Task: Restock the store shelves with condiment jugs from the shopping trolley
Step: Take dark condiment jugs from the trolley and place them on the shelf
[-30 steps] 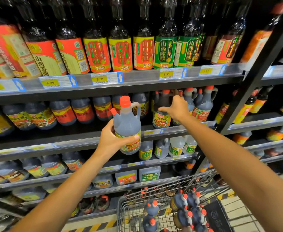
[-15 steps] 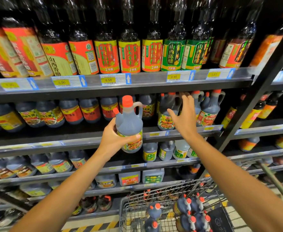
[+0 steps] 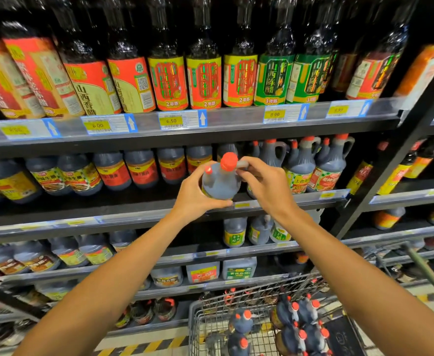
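A dark condiment jug (image 3: 221,182) with a red cap is held upright just in front of the second shelf (image 3: 138,217). My left hand (image 3: 195,194) wraps its body from the left and below. My right hand (image 3: 264,183) grips its handle on the right side. Matching red-capped jugs (image 3: 313,163) stand in a row on that shelf just to the right. Several more jugs (image 3: 298,322) lie in the wire shopping trolley (image 3: 198,327) at the bottom.
Tall vinegar bottles (image 3: 203,73) fill the top shelf with price tags beneath. Squat dark jars (image 3: 113,170) line the second shelf's left part. Lower shelves hold smaller jugs and boxes (image 3: 239,268). A black upright post (image 3: 390,160) divides the shelving at right.
My right hand left the shelved jugs and came back onto the held jug's handle. The jug has moved right and closer to the second shelf; the view shifted slightly.
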### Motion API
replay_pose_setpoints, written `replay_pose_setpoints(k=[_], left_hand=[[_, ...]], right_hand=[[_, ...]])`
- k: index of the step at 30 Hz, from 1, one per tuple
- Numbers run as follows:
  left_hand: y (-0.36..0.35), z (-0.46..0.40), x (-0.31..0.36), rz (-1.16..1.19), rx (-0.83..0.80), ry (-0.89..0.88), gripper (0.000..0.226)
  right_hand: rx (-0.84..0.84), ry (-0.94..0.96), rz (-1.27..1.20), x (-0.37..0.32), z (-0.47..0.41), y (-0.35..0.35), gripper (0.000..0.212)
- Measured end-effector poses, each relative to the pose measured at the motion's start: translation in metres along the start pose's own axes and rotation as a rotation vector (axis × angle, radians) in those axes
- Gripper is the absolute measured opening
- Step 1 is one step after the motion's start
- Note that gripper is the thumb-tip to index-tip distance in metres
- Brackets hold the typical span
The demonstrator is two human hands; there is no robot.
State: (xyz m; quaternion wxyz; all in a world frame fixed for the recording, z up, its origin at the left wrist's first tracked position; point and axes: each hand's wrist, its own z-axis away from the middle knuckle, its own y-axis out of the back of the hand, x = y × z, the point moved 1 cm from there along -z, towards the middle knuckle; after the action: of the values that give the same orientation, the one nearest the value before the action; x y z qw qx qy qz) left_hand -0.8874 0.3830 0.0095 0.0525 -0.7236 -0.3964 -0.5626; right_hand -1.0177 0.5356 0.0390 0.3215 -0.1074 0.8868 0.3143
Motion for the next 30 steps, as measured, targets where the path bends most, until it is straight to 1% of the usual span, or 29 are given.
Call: replay_pose_setpoints(k=[3,5,8,9,13,16,19,21,22,25,27,30], left_hand=[[-0.005,-0.017,-0.004,-0.072,0.031,-0.039,0.090],[-0.012,-0.026,-0.012,-0.111,0.058,0.019,0.090],[-0.024,-0.033,-0.024,-0.160,0.085,0.131,0.076],[-0.027,-0.034,-0.027,-0.168,0.075,0.156,0.075],[-0.034,-0.037,-0.034,-0.155,0.006,0.200,0.082],[-0.036,-0.041,-0.039,-0.147,-0.014,0.252,0.076],[-0.036,-0.048,-0.043,-0.144,-0.030,0.290,0.076],[-0.036,-0.054,-0.044,-0.141,-0.059,0.330,0.075],[-0.035,-0.056,-0.043,-0.155,-0.068,0.360,0.070],[-0.034,-0.062,-0.045,-0.164,-0.073,0.448,0.060],[-0.033,-0.062,-0.046,-0.155,-0.075,0.463,0.059],[-0.035,-0.059,-0.047,-0.149,-0.092,0.477,0.052]], right_hand=[[0.067,0.016,0.056,0.008,0.001,-0.009,0.020],[0.084,-0.010,0.067,0.015,-0.001,-0.014,0.019],[0.081,-0.034,0.087,0.019,-0.004,-0.016,0.018],[0.074,-0.042,0.084,0.020,-0.005,-0.016,0.017],[0.071,-0.119,0.065,0.029,-0.012,-0.014,0.019],[0.063,-0.167,0.089,0.036,-0.016,-0.016,0.020],[0.111,-0.217,0.083,0.040,-0.024,-0.017,0.015],[0.152,-0.229,0.038,0.041,-0.021,-0.013,0.021],[0.176,-0.239,0.006,0.044,-0.015,-0.009,0.025],[0.246,-0.337,-0.084,0.060,0.014,0.007,0.029],[0.257,-0.415,-0.053,0.072,0.031,0.015,0.032],[0.221,-0.536,0.029,0.088,0.039,0.014,0.051]])
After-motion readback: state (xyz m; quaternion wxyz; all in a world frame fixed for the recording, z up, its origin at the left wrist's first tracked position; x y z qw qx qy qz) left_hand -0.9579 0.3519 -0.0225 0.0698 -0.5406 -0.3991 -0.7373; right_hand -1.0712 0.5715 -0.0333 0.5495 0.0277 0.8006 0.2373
